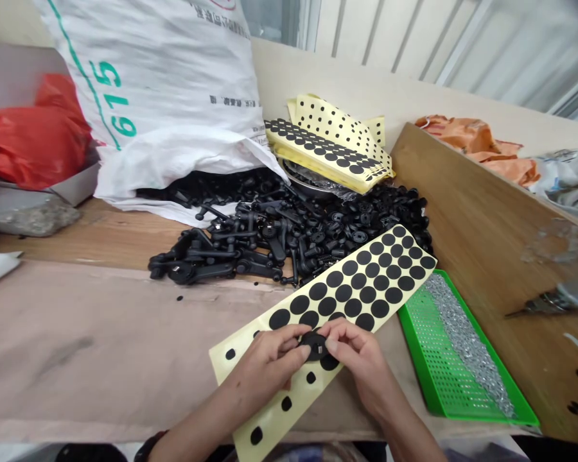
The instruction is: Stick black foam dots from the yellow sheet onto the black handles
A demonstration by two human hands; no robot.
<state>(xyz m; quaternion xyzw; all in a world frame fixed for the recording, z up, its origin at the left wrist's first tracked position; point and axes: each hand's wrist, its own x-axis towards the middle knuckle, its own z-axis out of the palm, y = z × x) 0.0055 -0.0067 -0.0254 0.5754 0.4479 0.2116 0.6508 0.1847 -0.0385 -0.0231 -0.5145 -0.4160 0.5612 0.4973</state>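
Note:
Between my two hands is a round black plastic part point(314, 346) with a small metal piece at its centre. My left hand point(282, 353) pinches its left edge, and my right hand point(349, 343) grips its right edge. Directly beneath lies a pale yellow sheet point(270, 423) bearing rows of black round stickers point(334, 279). At its near left end, small black dots sit where the large circles are gone. The underside of the black part is hidden from me.
Behind the sheet spreads a pile of black plastic parts point(264, 237), spilling from a white woven sack point(173, 77). More sticker sheets point(337, 141) rest on the pile. To the right, a green basket point(431, 378) holds small metal pieces beside a wooden board point(462, 205). A red bag point(33, 141) sits left.

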